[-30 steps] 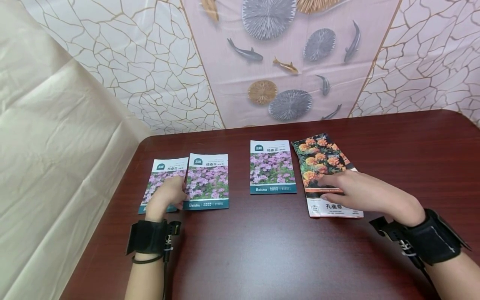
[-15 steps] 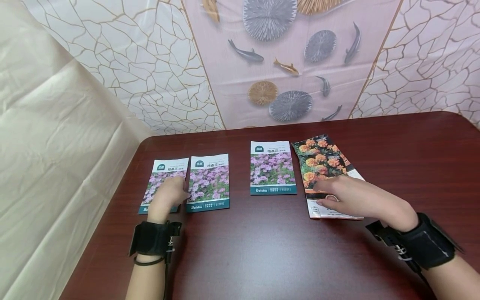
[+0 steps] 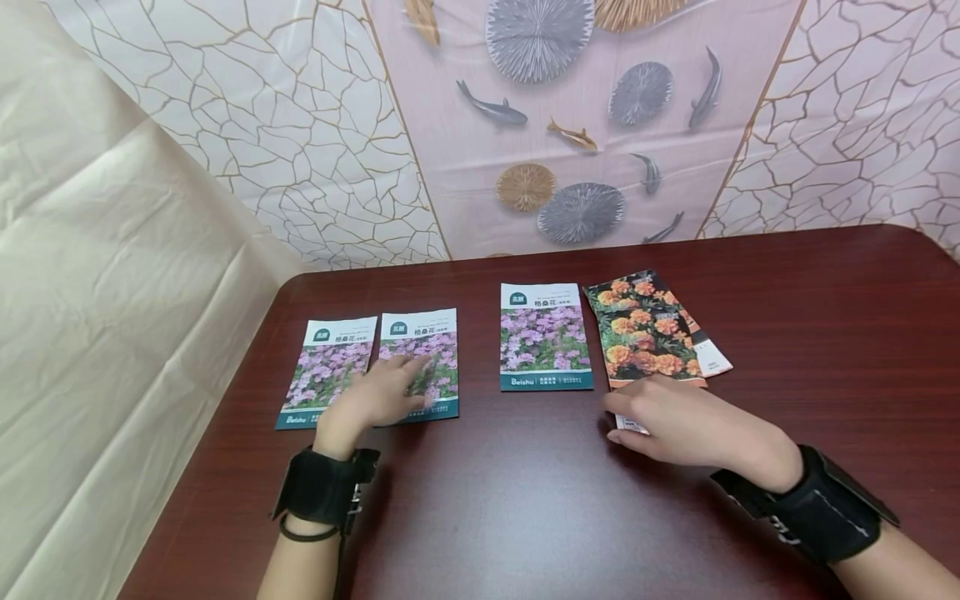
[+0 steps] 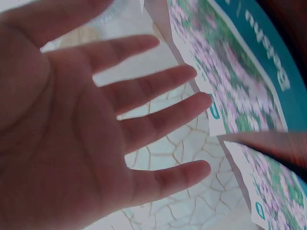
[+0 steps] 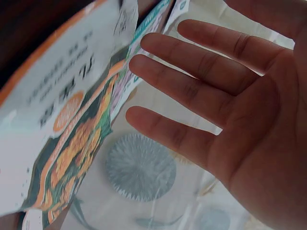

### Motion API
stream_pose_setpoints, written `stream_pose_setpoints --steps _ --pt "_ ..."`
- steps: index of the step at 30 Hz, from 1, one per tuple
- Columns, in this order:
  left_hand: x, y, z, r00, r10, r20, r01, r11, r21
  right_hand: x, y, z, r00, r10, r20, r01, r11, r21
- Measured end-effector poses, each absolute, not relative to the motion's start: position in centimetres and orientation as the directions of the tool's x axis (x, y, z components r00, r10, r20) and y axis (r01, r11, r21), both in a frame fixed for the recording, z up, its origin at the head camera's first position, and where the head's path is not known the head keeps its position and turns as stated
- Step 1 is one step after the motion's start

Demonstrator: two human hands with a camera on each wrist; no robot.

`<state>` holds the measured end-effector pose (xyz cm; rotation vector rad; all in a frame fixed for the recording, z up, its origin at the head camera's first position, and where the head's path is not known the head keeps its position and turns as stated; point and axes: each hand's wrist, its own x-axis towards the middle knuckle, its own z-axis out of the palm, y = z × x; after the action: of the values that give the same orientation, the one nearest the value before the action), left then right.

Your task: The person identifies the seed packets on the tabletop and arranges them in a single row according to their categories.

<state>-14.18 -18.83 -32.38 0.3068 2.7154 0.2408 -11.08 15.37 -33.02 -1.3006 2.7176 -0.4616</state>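
Note:
Two seed packets with purple flowers lie side by side at the left in the head view: a left packet (image 3: 318, 375) and one beside it (image 3: 442, 342). Over the second of these is my left hand (image 3: 375, 396), its fingers straight and spread in the left wrist view. At the right lies a seed packet with orange marigolds (image 3: 637, 329), overlapping another packet (image 3: 714, 360) whose edge shows beneath. My right hand (image 3: 690, 421) hovers over or touches the marigold packet's lower end; contact is hard to tell. Its fingers (image 5: 187, 86) look extended, holding nothing.
A third purple-flower packet (image 3: 546, 337) lies between the two hands, just left of the marigolds. Everything rests on a dark red-brown table (image 3: 517, 500). Patterned cloth (image 3: 577, 158) hangs behind the table's far edge, and a cream cloth (image 3: 97, 275) covers the left side.
My left hand has come off the gap between the left packets and spread over the right one, which earlier shifted slightly right. My right hand has slid down the marigold packet toward me.

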Motion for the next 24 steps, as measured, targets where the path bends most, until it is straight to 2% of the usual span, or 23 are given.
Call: stream_pose_setpoints --steps 7,14,24 --pt "-13.7 -17.7 -32.7 -0.852 0.230 -0.471 0.143 0.966 0.215 -10.5 14.5 -33.4 -0.565 -0.819 0.095 -0.806 0.524 -0.277" --pt "-13.7 -17.7 -32.7 -0.816 0.216 -0.536 0.131 0.973 0.192 -10.4 14.5 -33.4 -0.564 -0.822 0.076 -0.802 0.524 -0.286" --pt "-13.8 -18.0 -32.7 -0.815 0.209 -0.541 0.120 0.973 0.195 -10.4 14.6 -33.5 -0.558 -0.826 0.074 -0.809 0.522 -0.270"
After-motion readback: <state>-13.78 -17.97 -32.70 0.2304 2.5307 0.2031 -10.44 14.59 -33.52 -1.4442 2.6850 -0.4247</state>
